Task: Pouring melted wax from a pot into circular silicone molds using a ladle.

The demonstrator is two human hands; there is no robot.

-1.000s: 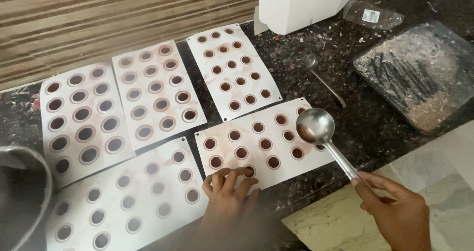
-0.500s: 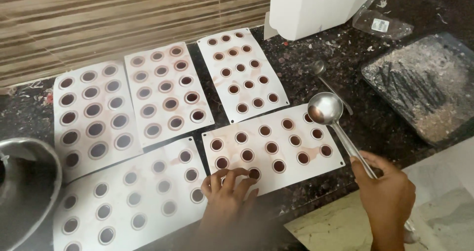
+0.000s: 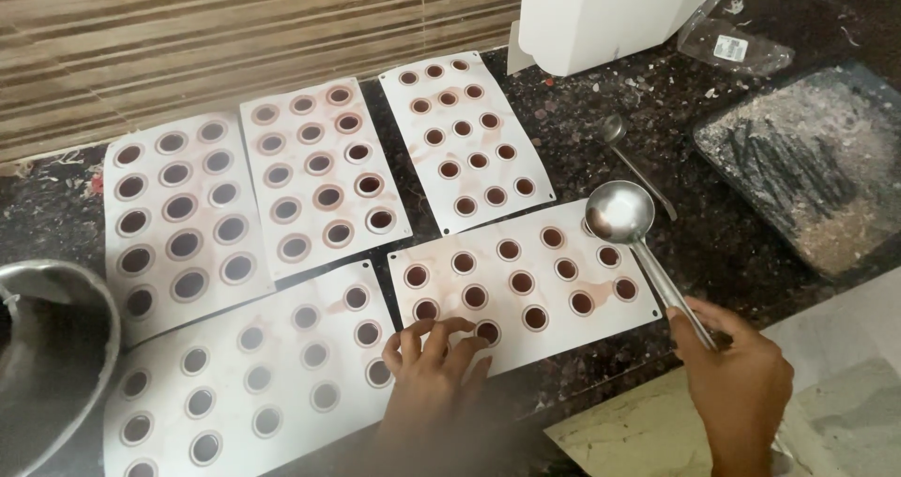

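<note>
My right hand grips the handle of a metal ladle, whose bowl hangs over the right end of a white silicone mould. That mould's round cavities hold brown filling. My left hand rests with its fingertips on the near left edge of the same mould, fingers spread. Several similar white moulds lie around it: one near left, one far left, one in the middle and one at the back.
A metal bowl with dark contents sits at the left edge. A dark tray with crumbly residue lies at the right. A spoon rests on the black stone counter. A white box and a plastic bag stand behind.
The ladle has moved right, from above the mould's middle back row to its right end. My right hand shifted with it. My left hand stayed on the mould's edge.
</note>
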